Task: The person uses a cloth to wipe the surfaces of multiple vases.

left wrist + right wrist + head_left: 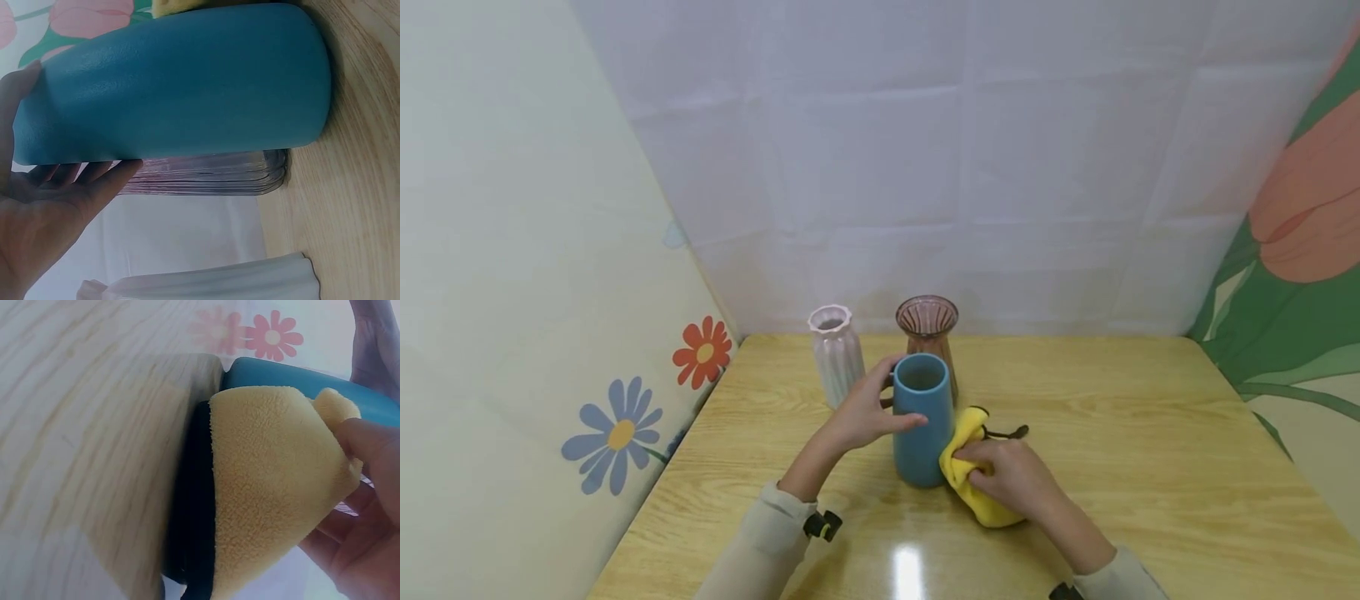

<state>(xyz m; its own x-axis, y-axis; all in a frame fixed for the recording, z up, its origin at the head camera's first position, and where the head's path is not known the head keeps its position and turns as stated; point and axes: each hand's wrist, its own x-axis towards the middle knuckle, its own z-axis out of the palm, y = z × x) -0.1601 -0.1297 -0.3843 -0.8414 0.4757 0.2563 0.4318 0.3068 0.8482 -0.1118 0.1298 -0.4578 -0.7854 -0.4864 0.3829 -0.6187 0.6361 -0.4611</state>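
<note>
A blue vase [922, 433] stands upright on the wooden table. My left hand [863, 410] holds it near the top from the left, thumb across the front and fingers behind. In the left wrist view the vase [181, 87] fills the upper part, with that hand [47, 212] around its upper end. My right hand [1011, 475] grips a bunched yellow cloth [981, 500] against the vase's lower right side. The right wrist view shows the fuzzy cloth [269, 481] with a dark edge, pinched by the hand [369, 506] and covering part of the vase.
Behind the blue vase stands a pinkish ribbed glass vase [928, 321], partly hidden. A white fluted vase [838, 362] is to its left. The wooden table [1135, 433] meets a white sheet [1037, 167] at the back. Flower-patterned coverings [1300, 333] flank both sides.
</note>
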